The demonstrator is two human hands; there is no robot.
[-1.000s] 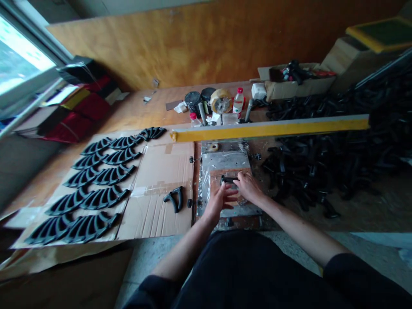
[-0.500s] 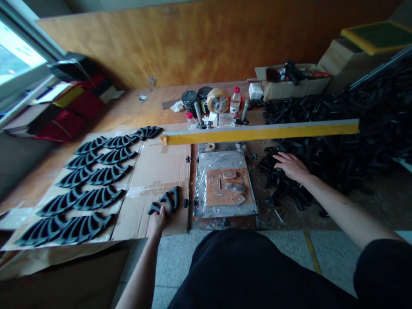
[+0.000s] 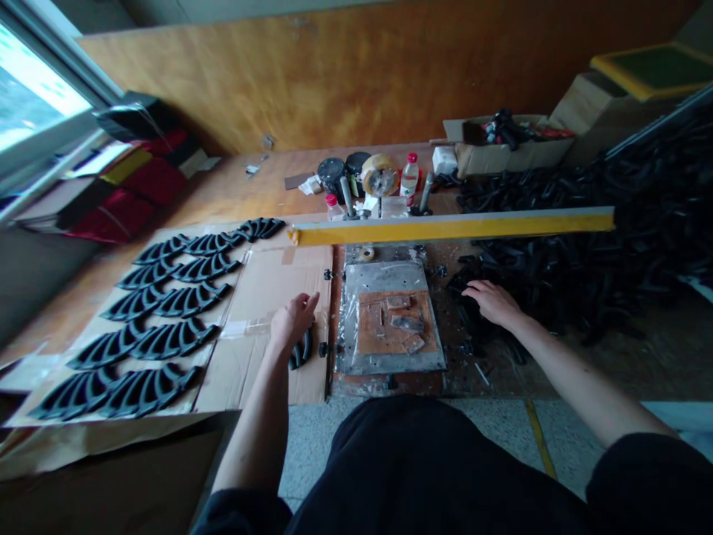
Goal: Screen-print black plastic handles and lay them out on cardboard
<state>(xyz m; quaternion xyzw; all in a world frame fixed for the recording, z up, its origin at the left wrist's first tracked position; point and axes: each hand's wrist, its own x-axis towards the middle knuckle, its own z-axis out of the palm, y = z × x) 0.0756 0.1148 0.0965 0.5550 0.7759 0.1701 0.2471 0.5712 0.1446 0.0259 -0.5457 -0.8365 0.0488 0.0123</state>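
My left hand [image 3: 294, 319] is over the cardboard sheet [image 3: 261, 286], fingers partly stretched toward the right, with nothing seen in them. Just below it lie black curved plastic pieces [image 3: 301, 353], partly hidden by the hand and wrist. At the near edge of a dark heap of similar pieces [image 3: 535, 275], my right hand [image 3: 493, 301] has its fingers closed on one black curved piece [image 3: 466, 301], mostly lost against the pile. More pieces [image 3: 175, 338] lie nested in fanned rows on the left of the cardboard.
Between my hands sits a metal plate fixture [image 3: 384, 276] with small blocks on it. A yellow-faced bar [image 3: 451, 228] spans above it. Behind stand a tape roll [image 3: 380, 175], a red-capped bottle [image 3: 410, 178] and black jars [image 3: 333, 177]. An open carton [image 3: 512, 154] stands at the back right.
My left hand has let go of the black piece on the cardboard and moved up and to the right. My right hand has shifted slightly left and down at the heap.
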